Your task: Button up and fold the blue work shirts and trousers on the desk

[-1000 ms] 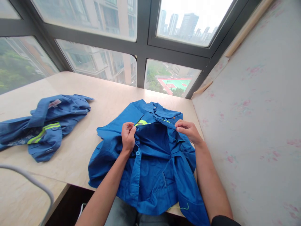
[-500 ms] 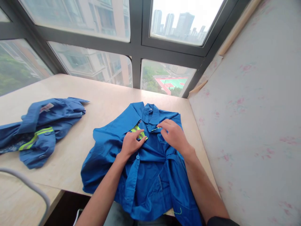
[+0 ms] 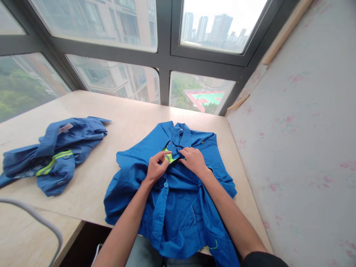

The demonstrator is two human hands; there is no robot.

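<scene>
Blue jacket (image 3: 180, 200), head view: spread directly under both sets of fingers on the pale tabletop (image 3: 130, 118). Left hand (image 3: 156, 167): forefinger and thumb parted beside the yellow-green strip (image 3: 171, 158), rest curled; no telling if pinching cloth or only touching. Right hand (image 3: 194, 161): fingers bent onto the front, just short of the collar (image 3: 180, 135); grip equally unreadable. Button (image 3: 166, 185) just nearer than the left fingertips. Second blue garment (image 3: 57, 146) well left of them; grey cable (image 3: 41, 217) also left, nearer. Main risk: slide toward the near side, from hem hanging past the table edge plus a loose grip. Also possible: crooked front edges, from wrinkles under the fingertips; snag on the green thread (image 3: 216, 244), well nearer than the right fingers.
</scene>
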